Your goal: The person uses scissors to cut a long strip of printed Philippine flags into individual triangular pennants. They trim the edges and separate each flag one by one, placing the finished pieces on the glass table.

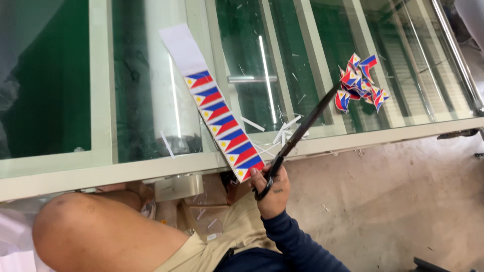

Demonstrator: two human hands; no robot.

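Observation:
My right hand (pixel 272 194), in a dark blue sleeve, grips the handles of long black scissors (pixel 302 128). Their blades are together and point up and right over the glass counter. A long paper strip (pixel 222 118) printed with red, blue and white flags lies diagonally on the glass. Its near end touches my thumb and its far end is blank white. A heap of cut-out flags (pixel 360 83) lies just beyond the scissor tips. My left hand is out of sight.
The counter is a glass-topped case with a pale frame (pixel 101 171). White paper slivers (pixel 282 132) lie near its front edge. My bare knee (pixel 91 231) is at lower left. Cardboard boxes (pixel 206 201) sit under the counter. The concrete floor (pixel 393 201) is at right.

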